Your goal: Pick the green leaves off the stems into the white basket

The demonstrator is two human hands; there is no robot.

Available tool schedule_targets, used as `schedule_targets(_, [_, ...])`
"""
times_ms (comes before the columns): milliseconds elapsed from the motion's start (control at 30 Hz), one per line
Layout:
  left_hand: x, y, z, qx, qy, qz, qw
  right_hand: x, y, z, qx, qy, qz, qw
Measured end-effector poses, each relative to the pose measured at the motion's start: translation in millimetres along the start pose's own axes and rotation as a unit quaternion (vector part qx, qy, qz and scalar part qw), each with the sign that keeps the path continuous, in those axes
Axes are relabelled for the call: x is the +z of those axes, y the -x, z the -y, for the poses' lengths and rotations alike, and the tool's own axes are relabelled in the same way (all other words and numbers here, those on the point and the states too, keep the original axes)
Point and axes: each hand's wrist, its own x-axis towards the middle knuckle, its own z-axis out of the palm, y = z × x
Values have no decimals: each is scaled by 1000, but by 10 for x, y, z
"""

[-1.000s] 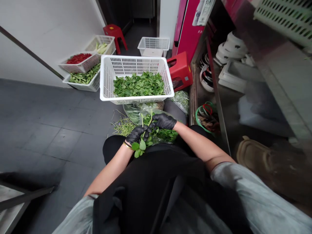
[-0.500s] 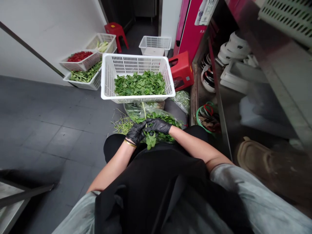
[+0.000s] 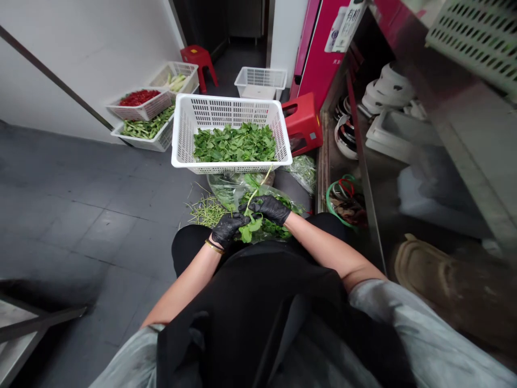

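Observation:
Both my hands wear black gloves and meet over my lap. My left hand (image 3: 226, 228) is closed on the leafy end of a green sprig (image 3: 249, 230). My right hand (image 3: 270, 208) pinches the same sprig higher up, and its thin stem (image 3: 262, 185) sticks up toward the basket. Under my hands lies a clear plastic bag of greens (image 3: 278, 228). In front stands a white slotted basket (image 3: 181, 134) holding picked green leaves (image 3: 235, 143). A heap of bare stems (image 3: 205, 210) lies on the floor to the left of the bag.
White baskets with red chillies (image 3: 138, 98), green pods (image 3: 146, 129) and pale vegetables (image 3: 176, 82) stand by the left wall. An empty white basket (image 3: 260, 81) and two red stools (image 3: 304, 123) sit behind. A steel shelf with bowls (image 3: 348, 138) runs along the right.
The sprig has turned in my hands: its stem now leans up to the right instead of straight up. My hands stay together over the bag. The view has shifted slightly.

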Motion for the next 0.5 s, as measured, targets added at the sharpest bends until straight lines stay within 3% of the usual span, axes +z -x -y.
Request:
schedule_targets(133, [-44, -9, 39, -14, 4, 26, 1000, -91, 64, 107, 43, 162, 123, 978])
schedule_targets(233, [-93, 47, 61, -68, -14, 49, 996, -183, 78, 233, 59, 358, 182, 914])
schedule_targets(333, [-138, 139, 76, -112, 7, 78, 991, -309, 60, 319, 3, 503, 151, 851])
schedule_targets(400, [-152, 198, 74, -122, 39, 86, 988, -406, 52, 301, -17, 490, 60, 869])
schedule_targets(500, [-151, 242, 40, -77, 62, 56, 994, -497, 80, 127, 44, 290, -74, 953])
